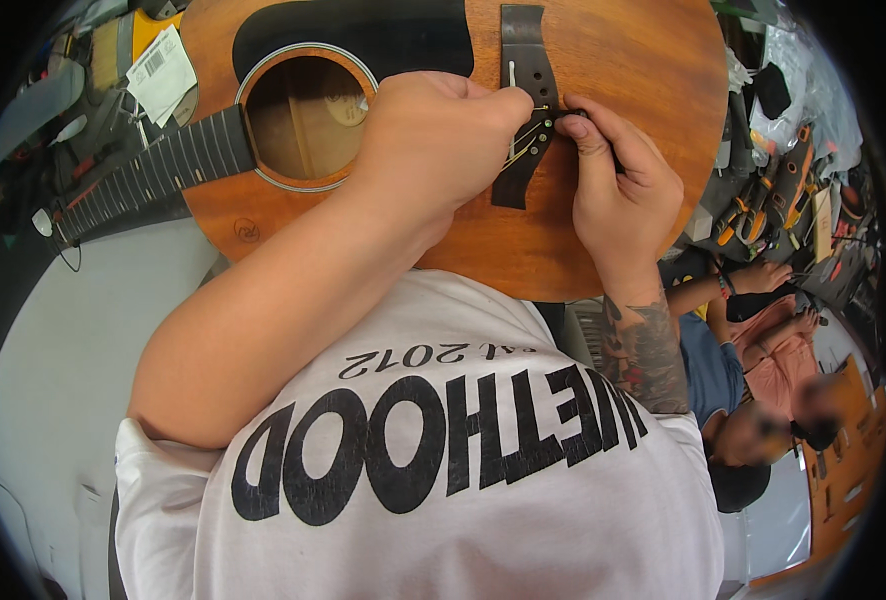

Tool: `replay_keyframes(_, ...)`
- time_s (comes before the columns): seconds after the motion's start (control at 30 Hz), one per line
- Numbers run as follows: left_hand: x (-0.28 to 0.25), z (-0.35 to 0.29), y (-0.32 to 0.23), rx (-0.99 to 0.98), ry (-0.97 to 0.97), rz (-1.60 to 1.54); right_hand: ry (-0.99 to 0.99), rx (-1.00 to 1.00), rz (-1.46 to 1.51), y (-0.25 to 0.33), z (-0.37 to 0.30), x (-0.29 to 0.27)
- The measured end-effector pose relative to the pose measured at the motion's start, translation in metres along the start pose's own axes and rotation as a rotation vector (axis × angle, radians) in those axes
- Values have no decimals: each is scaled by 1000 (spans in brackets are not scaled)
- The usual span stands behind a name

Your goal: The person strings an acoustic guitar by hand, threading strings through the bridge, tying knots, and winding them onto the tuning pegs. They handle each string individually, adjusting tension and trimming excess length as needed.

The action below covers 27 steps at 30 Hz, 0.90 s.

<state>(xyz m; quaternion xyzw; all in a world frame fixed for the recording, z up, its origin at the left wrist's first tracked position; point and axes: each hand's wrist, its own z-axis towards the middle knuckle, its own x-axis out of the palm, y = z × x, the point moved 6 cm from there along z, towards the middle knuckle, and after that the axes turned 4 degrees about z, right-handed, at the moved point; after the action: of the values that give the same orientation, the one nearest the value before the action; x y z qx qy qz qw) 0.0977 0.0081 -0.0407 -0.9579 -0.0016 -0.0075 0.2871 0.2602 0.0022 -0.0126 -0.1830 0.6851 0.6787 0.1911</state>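
An acoustic guitar with a brown wooden top lies across in front of me. Its dark bridge carries several bridge pins and thin strings. Over the area between soundhole and bridge, my left hand is closed, thumb and finger pinching what looks like a string end at the bridge. From the other side my right hand comes in, its thumb and fingers closed on a slim dark tool. That tool is mostly hidden by the fingers, and its kind cannot be made out.
The guitar's fretted neck reaches left over a white surface. White paper labels lie beyond it. Hand tools and clear plastic bags crowd the right side. Two other people sit at the lower right.
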Motion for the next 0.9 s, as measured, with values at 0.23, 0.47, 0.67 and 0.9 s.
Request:
replay_keyframes(0.23,0,-1,-1,10,-25,13,-45,-126,-26,2,0,1)
replay_keyframes(0.47,0,-1,-3,22,-26,25,-86,-160,11,2,-1,1)
replay_keyframes(0.67,1,0,-3,18,-2,22,-55,-202,-28,6,0,1)
replay_keyframes(0.9,1,1,-2,37,-12,27,-21,-214,-27,6,3,2)
